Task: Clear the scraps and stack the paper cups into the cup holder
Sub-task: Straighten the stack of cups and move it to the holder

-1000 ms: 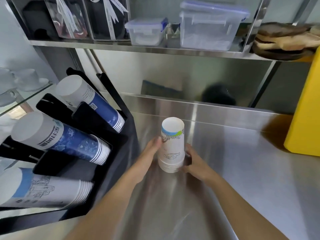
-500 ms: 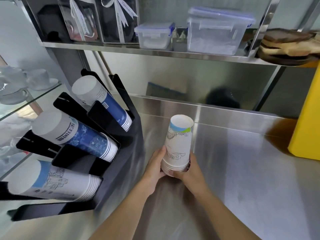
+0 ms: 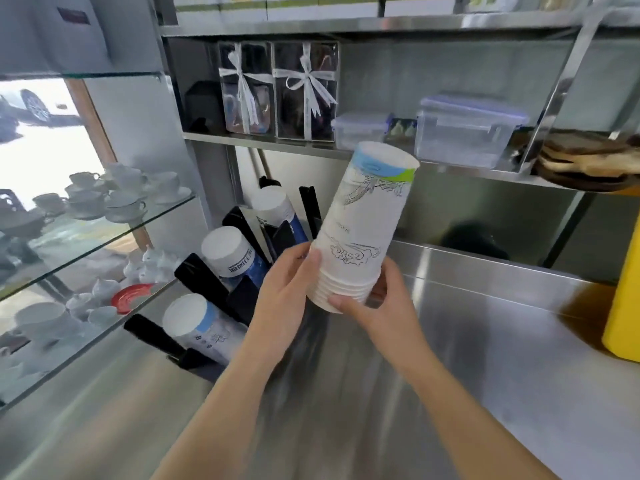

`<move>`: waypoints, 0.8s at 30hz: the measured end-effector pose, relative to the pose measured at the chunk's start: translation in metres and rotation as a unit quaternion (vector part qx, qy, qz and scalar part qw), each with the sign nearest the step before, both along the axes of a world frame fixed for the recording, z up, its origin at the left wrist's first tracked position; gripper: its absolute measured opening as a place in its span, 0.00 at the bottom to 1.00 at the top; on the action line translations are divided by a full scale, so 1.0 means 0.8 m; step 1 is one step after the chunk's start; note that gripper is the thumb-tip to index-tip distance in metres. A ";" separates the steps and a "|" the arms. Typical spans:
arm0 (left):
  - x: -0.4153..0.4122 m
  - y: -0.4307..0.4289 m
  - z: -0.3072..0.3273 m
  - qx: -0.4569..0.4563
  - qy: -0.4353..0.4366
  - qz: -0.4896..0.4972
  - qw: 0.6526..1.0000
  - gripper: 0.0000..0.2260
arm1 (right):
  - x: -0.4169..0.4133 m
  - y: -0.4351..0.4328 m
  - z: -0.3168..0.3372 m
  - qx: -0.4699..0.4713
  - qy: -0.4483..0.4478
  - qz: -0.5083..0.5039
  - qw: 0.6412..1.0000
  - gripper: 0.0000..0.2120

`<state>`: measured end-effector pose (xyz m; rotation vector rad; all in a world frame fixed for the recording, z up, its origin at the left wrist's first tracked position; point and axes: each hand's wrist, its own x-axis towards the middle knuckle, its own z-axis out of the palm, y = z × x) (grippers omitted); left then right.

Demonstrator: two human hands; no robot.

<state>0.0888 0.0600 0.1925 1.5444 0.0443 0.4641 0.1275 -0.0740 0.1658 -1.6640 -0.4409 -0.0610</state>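
A stack of white paper cups (image 3: 363, 223) with a blue and green band is upside down, lifted above the steel counter (image 3: 485, 358) and tilted to the right. My left hand (image 3: 287, 292) grips its rims from the left. My right hand (image 3: 384, 306) holds the rims from below and the right. To the left stands the black cup holder (image 3: 207, 285) with three slanted stacks of cups: a top stack (image 3: 273, 209), a middle stack (image 3: 230, 251) and a bottom stack (image 3: 194, 323). No scraps are in view.
Glass shelves (image 3: 104, 233) with white teacups are on the left. A steel shelf (image 3: 263, 145) behind carries ribboned boxes and clear plastic containers (image 3: 464, 129). A yellow object (image 3: 623, 306) stands at the right edge of the counter.
Both hands have raised the cup stack off the counter and higher. The view has swung up and left, showing the glass shelves.
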 end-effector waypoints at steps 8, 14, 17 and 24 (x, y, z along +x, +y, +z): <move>-0.102 0.061 0.063 0.061 -0.040 0.152 0.986 0.12 | -0.076 0.073 0.054 0.013 -0.043 0.087 0.995 0.33; -0.134 0.115 0.053 0.062 -0.001 0.173 0.983 0.23 | -0.092 0.130 0.054 -0.072 -0.058 0.116 0.989 0.35; -0.132 0.137 0.044 0.036 0.036 0.172 0.984 0.17 | -0.095 0.151 0.052 -0.113 -0.083 0.108 0.984 0.31; -0.117 0.169 0.033 -0.046 0.071 0.140 0.987 0.16 | -0.079 0.193 0.028 -0.206 -0.117 0.075 0.969 0.33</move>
